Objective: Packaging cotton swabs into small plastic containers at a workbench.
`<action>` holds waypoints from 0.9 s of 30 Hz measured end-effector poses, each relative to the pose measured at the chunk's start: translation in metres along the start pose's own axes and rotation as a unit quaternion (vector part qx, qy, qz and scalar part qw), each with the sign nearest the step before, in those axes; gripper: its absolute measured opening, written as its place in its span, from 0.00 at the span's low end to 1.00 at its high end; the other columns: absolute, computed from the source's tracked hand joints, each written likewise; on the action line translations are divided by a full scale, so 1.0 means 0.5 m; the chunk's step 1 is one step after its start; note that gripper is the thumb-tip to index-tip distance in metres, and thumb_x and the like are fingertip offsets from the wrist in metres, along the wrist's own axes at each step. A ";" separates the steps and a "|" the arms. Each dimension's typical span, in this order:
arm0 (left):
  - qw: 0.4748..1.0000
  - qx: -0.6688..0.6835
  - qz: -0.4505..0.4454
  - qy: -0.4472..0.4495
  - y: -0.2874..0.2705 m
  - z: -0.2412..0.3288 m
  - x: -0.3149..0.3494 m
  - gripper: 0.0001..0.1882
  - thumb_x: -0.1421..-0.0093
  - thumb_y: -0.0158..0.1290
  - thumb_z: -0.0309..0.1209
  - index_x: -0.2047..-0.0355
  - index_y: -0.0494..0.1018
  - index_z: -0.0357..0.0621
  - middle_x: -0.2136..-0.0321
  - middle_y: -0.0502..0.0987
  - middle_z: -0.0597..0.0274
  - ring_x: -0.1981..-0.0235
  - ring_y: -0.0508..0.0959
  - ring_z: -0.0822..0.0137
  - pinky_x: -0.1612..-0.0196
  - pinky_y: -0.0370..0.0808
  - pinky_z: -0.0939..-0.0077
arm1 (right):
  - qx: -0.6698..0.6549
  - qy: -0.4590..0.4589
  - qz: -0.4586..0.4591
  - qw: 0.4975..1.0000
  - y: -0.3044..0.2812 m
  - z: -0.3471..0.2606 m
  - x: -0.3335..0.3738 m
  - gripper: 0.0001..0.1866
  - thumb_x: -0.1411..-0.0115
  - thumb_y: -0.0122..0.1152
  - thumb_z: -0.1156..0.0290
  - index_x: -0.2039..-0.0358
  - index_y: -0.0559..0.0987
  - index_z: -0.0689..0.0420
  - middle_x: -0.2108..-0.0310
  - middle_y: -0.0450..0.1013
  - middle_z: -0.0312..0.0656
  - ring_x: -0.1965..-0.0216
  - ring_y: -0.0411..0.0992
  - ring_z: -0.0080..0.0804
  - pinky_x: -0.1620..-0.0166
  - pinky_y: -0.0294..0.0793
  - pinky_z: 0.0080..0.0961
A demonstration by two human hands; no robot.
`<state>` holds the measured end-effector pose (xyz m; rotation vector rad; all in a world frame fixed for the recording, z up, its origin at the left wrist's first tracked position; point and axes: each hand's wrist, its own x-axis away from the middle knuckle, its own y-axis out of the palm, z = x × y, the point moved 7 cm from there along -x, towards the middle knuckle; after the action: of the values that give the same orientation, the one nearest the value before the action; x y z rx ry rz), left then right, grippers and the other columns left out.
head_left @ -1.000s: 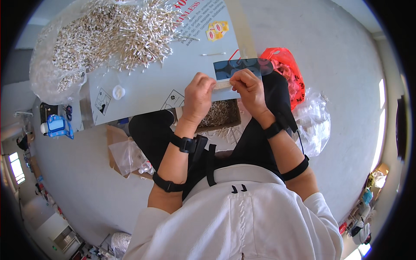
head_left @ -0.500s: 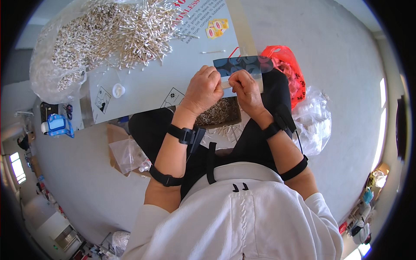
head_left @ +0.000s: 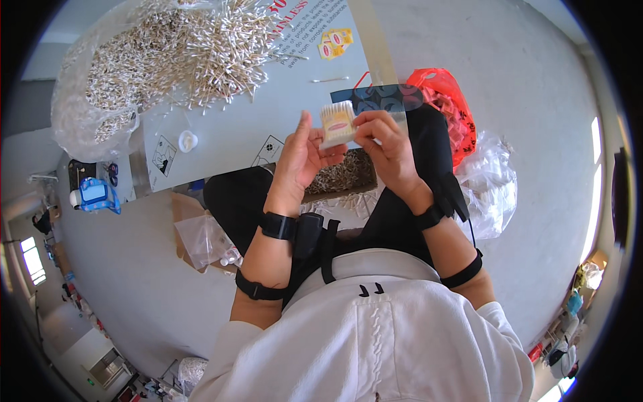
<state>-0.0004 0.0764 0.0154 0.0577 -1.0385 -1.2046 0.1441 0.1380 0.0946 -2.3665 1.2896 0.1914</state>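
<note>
A small clear pack of cotton swabs [head_left: 338,126] with a yellow label is tilted up between my hands. My right hand [head_left: 392,149] pinches its right edge between thumb and fingers. My left hand [head_left: 295,159] is beside the pack, thumb raised and apart, palm turned inward. Its fingers reach under the pack's lower edge; I cannot tell whether they touch it. Below the hands, a cardboard box [head_left: 372,179] of loose swabs sits between my legs. On the table [head_left: 228,137], a big heap of cotton swabs [head_left: 224,57] spills from a clear plastic bag [head_left: 70,127].
Yellow labels [head_left: 335,44] and a single swab [head_left: 330,80] lie on the table, near a small white cup [head_left: 187,141]. A dark patterned sheet [head_left: 375,98] overlaps the table's right edge. Red [head_left: 462,124] and clear [head_left: 485,187] plastic bags stand right of my leg.
The pack, earlier mostly hidden between both closed hands, now shows its labelled face. My left hand has opened and moved slightly left and down; my right hand still grips the pack.
</note>
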 end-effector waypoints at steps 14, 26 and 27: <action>0.849 -0.308 0.035 0.428 0.118 0.097 0.124 0.15 0.49 0.66 0.26 0.61 0.79 0.40 0.63 0.79 0.63 0.57 0.77 0.67 0.50 0.73 0.73 | -0.346 0.193 -0.010 0.918 0.031 0.042 0.032 0.15 0.43 0.66 0.78 0.55 0.79 0.64 0.60 0.76 0.39 0.57 0.73 0.22 0.54 0.75 0.22; 0.693 -0.470 -0.030 0.546 0.213 0.134 0.184 0.20 0.58 0.69 0.29 0.63 0.79 0.44 0.62 0.79 0.64 0.52 0.74 0.59 0.48 0.72 0.67 | -0.286 0.106 0.025 0.952 0.007 -0.006 0.021 0.16 0.46 0.64 0.83 0.56 0.81 0.61 0.60 0.77 0.39 0.57 0.74 0.26 0.52 0.73 0.23; 0.693 -0.471 -0.030 0.546 0.214 0.133 0.183 0.20 0.58 0.69 0.29 0.63 0.79 0.44 0.62 0.79 0.64 0.52 0.74 0.59 0.48 0.72 0.67 | -0.275 0.103 0.028 0.956 0.006 -0.009 0.021 0.16 0.47 0.63 0.83 0.56 0.81 0.61 0.59 0.77 0.40 0.57 0.74 0.26 0.52 0.73 0.23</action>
<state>0.0308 0.0802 0.1680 -0.0049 0.6906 -1.3209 0.1470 0.1267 0.0944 -2.8778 1.5610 0.3705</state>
